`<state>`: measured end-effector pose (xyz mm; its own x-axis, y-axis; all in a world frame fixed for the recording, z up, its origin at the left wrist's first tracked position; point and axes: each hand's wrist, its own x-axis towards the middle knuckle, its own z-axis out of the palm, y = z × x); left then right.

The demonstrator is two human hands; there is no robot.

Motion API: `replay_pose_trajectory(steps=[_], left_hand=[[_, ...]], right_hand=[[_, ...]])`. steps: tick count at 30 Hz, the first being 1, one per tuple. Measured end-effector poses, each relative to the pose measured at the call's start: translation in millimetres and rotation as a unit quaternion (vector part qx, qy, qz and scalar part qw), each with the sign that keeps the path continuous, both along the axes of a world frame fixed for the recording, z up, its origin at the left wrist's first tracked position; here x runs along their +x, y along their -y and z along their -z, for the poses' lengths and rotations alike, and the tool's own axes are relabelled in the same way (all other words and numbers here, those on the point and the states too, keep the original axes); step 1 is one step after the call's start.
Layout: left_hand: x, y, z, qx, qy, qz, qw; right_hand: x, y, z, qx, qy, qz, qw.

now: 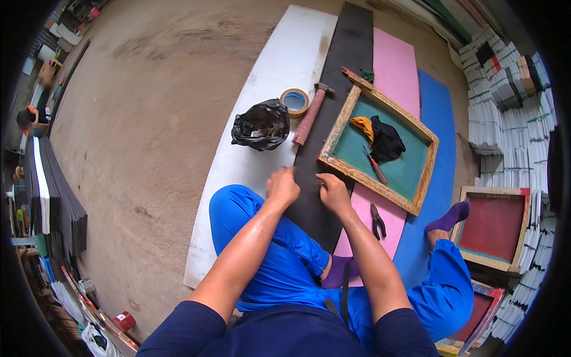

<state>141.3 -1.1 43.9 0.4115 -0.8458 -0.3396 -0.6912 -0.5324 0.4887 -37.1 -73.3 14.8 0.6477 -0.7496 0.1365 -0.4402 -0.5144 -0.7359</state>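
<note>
My left hand (282,186) is closed in a pinch above the edge where a white sheet (226,184) meets a black sheet (318,205). Just to its right, my right hand (334,193) pinches too, over the black sheet. Anything between either hand's fingers is too small to make out. Beyond my right hand lies a wooden frame with green mesh (345,137). Inside it are a black and yellow cloth (386,140) and a pointed hand tool (375,166). A hammer with a wrapped handle (309,122) lies beyond my hands.
A black plastic bag (262,126) and a tape roll (295,102) sit on the white sheet. Pliers (377,221) lie on the pink sheet (363,223). At right are a blue sheet (440,131), a red mesh frame (493,226) and stacked white sheets (488,122). Dark sheets (62,196) stand left.
</note>
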Motion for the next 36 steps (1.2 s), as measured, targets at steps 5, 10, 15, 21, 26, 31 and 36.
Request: replay_pose_trajectory(steps=[5, 10, 15, 21, 26, 31, 36], left_hand=[[22, -8, -1, 0.062, 0.067, -0.013, 0.996], [19, -8, 10, 0.044, 0.090, 0.007, 0.995], [15, -2, 22, -0.043, 0.163, 0.079, 0.982], [10, 0, 40, -0.066, 0.274, 0.184, 0.942], [9, 0, 45, -0.059, 0.294, 0.208, 0.931], [11, -1, 45, -0.082, 0.304, 0.251, 0.915], [7, 1, 44, -0.088, 0.356, 0.282, 0.887]], right_hand=[[-22, -16, 6, -0.081, -0.099, 0.015, 0.992], [-26, -25, 16, -0.126, -0.102, -0.021, 0.987], [-30, -21, 12, -0.119, -0.089, 0.027, 0.988], [-39, -20, 11, -0.117, -0.076, 0.055, 0.989], [-46, -18, 17, -0.119, -0.076, 0.074, 0.987], [-36, -16, 16, -0.125, -0.131, 0.057, 0.982], [-21, -13, 8, -0.119, -0.176, 0.054, 0.976]])
